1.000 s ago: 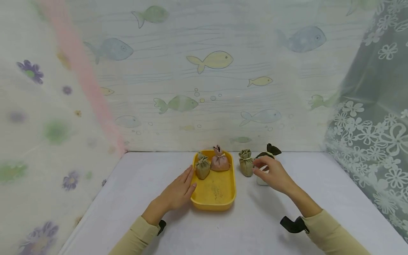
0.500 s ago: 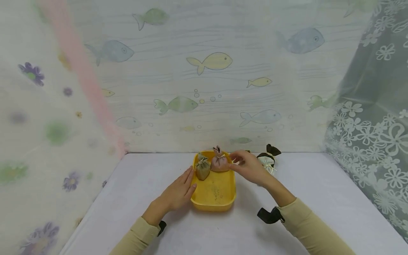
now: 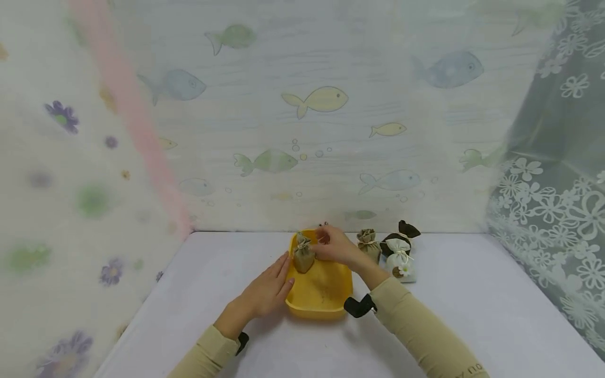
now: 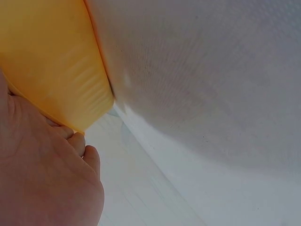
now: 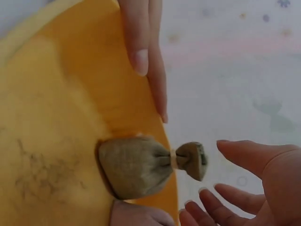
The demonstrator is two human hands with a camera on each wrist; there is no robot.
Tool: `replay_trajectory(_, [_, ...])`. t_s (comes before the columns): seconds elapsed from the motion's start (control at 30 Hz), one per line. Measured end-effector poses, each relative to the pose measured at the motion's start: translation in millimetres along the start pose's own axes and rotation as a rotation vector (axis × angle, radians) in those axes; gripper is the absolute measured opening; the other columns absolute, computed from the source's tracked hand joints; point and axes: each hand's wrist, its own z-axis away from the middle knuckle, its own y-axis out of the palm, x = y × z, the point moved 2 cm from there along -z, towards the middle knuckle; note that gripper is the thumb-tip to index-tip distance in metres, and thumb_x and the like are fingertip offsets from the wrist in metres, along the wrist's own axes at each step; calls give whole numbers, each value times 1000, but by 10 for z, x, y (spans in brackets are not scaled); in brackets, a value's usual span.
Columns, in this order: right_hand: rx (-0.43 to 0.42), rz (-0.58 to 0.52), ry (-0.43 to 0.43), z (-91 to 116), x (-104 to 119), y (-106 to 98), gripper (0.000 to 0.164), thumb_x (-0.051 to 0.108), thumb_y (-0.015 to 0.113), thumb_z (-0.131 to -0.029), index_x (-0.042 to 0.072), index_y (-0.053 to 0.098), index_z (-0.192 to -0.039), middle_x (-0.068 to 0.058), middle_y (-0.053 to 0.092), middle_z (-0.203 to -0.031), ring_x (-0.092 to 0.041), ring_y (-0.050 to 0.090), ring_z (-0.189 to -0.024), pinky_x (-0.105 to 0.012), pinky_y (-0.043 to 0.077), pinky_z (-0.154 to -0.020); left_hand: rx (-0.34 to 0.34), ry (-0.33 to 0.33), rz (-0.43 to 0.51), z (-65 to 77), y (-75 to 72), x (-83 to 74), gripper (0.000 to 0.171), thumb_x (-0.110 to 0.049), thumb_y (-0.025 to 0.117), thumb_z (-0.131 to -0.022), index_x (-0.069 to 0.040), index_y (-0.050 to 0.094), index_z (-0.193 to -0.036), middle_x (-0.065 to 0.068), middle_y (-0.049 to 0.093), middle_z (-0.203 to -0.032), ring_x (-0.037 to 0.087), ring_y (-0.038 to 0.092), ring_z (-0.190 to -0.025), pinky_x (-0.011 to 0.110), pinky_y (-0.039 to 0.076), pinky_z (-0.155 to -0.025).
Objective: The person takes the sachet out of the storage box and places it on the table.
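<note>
A yellow plastic tray point(image 3: 323, 294) holds an olive drawstring pouch point(image 3: 304, 258), tied at its neck and standing at the tray's left side. Beside it is a pink pouch point(image 5: 138, 215), mostly hidden behind my right hand in the head view. My left hand point(image 3: 267, 290) rests with straight fingers along the tray's left rim. Over the tray's far part hovers my right hand point(image 3: 337, 248). In the right wrist view its thumb and fingers are spread around the olive pouch's gathered top, with a gap between, holding nothing.
Right of the tray stand another olive pouch point(image 3: 369, 245), a dark brown pouch point(image 3: 409, 230) and a white pouch point(image 3: 399, 256) with a flower on it. A white tabletop point(image 3: 454, 304) runs back to a fish-patterned curtain point(image 3: 326, 173).
My right hand has moved left from the pouches at the right, past the second olive pouch, to over the tray. The left hand stays at the rim. The head view has tilted slightly.
</note>
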Motion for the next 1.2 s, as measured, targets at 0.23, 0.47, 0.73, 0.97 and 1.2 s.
replay_trajectory(0.23, [-8, -16, 63, -147, 46, 173, 54, 14, 71, -97, -4, 51, -144, -20, 55, -142, -38, 52, -132, -49, 50, -105, 19, -12, -13, 43, -89, -84, 65, -38, 31, -113, 5, 19, -160, 18, 14, -170, 32, 18, -156, 49, 24, -125])
replay_trajectory(0.47, [-18, 127, 76, -244, 29, 282, 57, 12, 69, -94, 4, 53, -147, -15, 56, -147, -37, 46, -138, -60, 20, -120, 30, -32, -28, 69, -184, -141, 65, -38, 32, -113, 4, 18, -161, 16, 12, -171, 29, 17, -157, 48, 23, -125])
replay_trajectory(0.73, [-44, 177, 61, -226, 27, 319, 44, 10, 72, -89, 3, 67, -132, -11, 69, -127, -34, 57, -124, -63, 17, -119, 43, -33, -34, 112, -226, -182, 65, -39, 30, -113, 4, 19, -161, 17, 13, -170, 30, 17, -156, 46, 23, -125])
replay_trajectory(0.97, [-70, 195, 63, -233, -15, 322, 18, 12, 76, -90, 4, 75, -106, -2, 69, -94, -21, 58, -91, -52, 33, -101, 49, -28, -35, 109, -215, -188, 65, -38, 31, -113, 5, 20, -161, 17, 13, -170, 29, 18, -156, 46, 24, -125])
replay_trajectory(1.2, [-42, 171, 32, -189, 96, 284, 13, 13, 74, -93, 5, 74, -103, -3, 67, -91, -21, 56, -85, -41, 40, -85, 27, -15, -5, 105, -199, -149, 65, -36, 33, -112, 6, 18, -160, 18, 13, -170, 32, 17, -156, 50, 24, -124])
